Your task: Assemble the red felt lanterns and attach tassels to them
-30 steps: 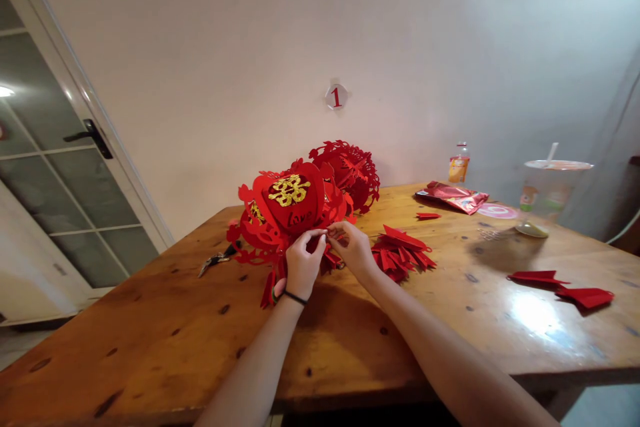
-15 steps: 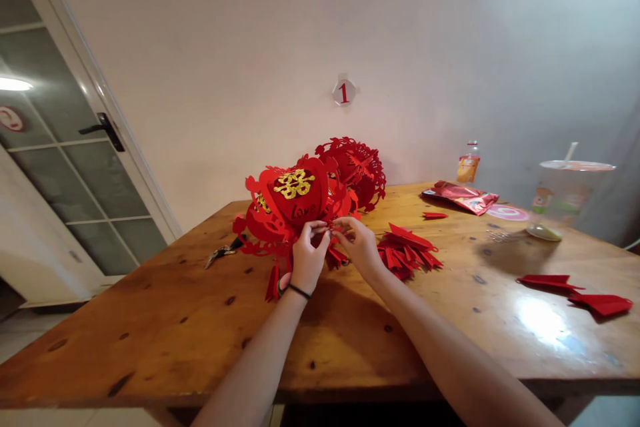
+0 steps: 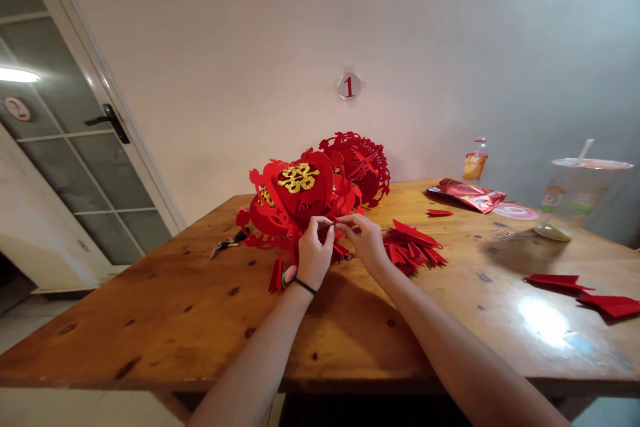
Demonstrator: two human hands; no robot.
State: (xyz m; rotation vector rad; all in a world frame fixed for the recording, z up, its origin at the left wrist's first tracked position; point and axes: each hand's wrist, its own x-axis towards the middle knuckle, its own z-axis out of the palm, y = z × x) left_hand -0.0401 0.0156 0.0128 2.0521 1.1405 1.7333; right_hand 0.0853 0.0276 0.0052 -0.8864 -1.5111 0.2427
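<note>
A red felt lantern lies on its side on the wooden table, with gold double-happiness characters and the word "love" on its panel. Right at its near lower edge, my left hand and my right hand meet fingertip to fingertip. Both pinch a small dark red piece between them, mostly hidden by the fingers; whether it is joined to the lantern I cannot tell. A black band circles my left wrist. Close to my right hand rests a pile of red felt tassels. Another red tassel piece stands below the lantern, beside my left wrist.
Behind the first lantern is a second red lantern. Keys lie at left. Toward the right are a red packet, a drink bottle, a clear plastic cup with a straw, and two red felt pieces.
The view has shifted slightly, so everything sits a little further right and higher. Both hands stay together at the lantern's edge, their fingertips now closer to each other.
</note>
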